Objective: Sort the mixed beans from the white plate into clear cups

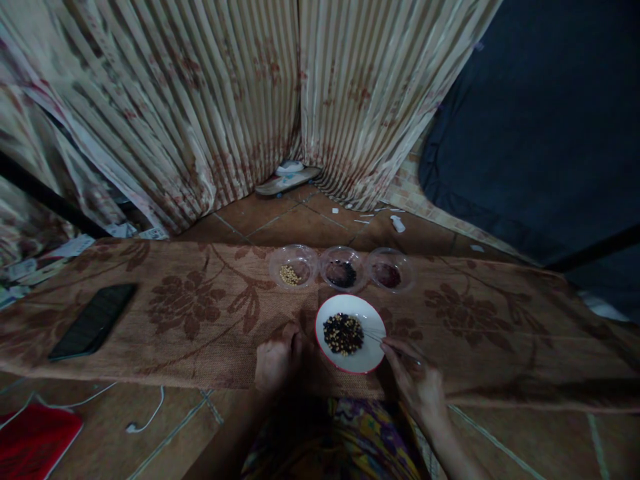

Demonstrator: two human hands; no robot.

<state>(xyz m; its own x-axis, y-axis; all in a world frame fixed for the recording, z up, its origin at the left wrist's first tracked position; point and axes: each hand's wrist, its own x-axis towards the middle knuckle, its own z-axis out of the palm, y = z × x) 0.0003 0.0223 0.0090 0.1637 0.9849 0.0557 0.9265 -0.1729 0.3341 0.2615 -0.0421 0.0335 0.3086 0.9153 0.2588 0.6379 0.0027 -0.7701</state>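
A white plate with a red rim holds a heap of mixed dark and pale beans. My right hand pinches thin tweezers whose tips reach over the plate's right side. My left hand rests curled on the brown flowered cloth, just left of the plate. Beyond the plate stand three clear cups in a row: the left cup with pale beans, the middle cup with dark beans, the right cup with reddish beans.
A black phone lies on the cloth at the left. Striped curtains hang behind, with a sandal on the tiled floor. A white cable and a red item lie at lower left.
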